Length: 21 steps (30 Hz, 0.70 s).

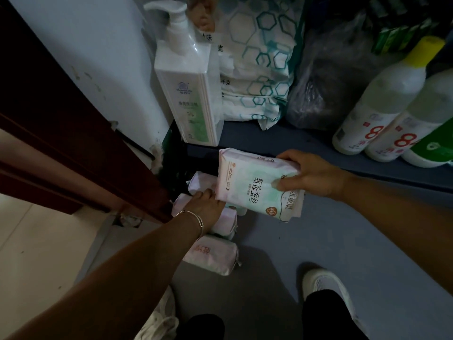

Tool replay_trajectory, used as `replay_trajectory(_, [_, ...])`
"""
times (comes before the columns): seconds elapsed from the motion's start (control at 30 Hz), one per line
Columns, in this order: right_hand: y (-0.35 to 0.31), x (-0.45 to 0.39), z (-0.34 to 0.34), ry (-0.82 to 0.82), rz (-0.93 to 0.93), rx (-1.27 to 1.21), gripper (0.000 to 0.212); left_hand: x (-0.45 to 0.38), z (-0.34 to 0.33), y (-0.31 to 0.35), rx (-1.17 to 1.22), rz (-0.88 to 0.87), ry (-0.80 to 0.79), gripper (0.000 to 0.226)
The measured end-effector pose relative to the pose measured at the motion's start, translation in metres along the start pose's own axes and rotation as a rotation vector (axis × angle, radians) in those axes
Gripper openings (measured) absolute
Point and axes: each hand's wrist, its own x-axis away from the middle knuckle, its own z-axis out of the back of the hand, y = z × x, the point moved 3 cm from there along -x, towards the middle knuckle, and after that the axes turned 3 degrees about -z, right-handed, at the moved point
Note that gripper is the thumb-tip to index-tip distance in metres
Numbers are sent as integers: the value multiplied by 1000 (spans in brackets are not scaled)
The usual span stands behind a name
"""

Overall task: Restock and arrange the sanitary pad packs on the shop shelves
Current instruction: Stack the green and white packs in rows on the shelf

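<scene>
A sanitary pad pack (255,185), pinched at its right end by the right hand (311,175), sits above the pack row (213,224) on the floor (306,241). The left hand (206,204), fingers extended, presses the row. A pump bottle (188,79) stands behind the pack.

Both bare arms reach forward and down. The left hand (204,204) stretches from the lower left, palm down, fingers pointing ahead and partly hidden, its wrist ringed by a thin bangle (196,220). The right hand (311,174) comes in from the right, forearm angled across, its thumb and curled fingers pinching the end of a pack (255,185), held tilted just above and beside the left hand. Two legs and shoes show below.
</scene>
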Motion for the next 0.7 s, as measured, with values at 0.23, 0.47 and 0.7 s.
replay_trajectory(0.23, [0, 3, 4, -41, -13, -23, 41, 4, 6, -4, 93, -43, -79, 79])
replay_trajectory(0.47, [-31, 30, 21, 0, 46, -67, 40, 34, 50, -24, 277, -91, -50, 73])
replay_trajectory(0.7, [-102, 105, 60, 157, 173, -143, 29, 120, 133, -45, 453, -36, -40, 77])
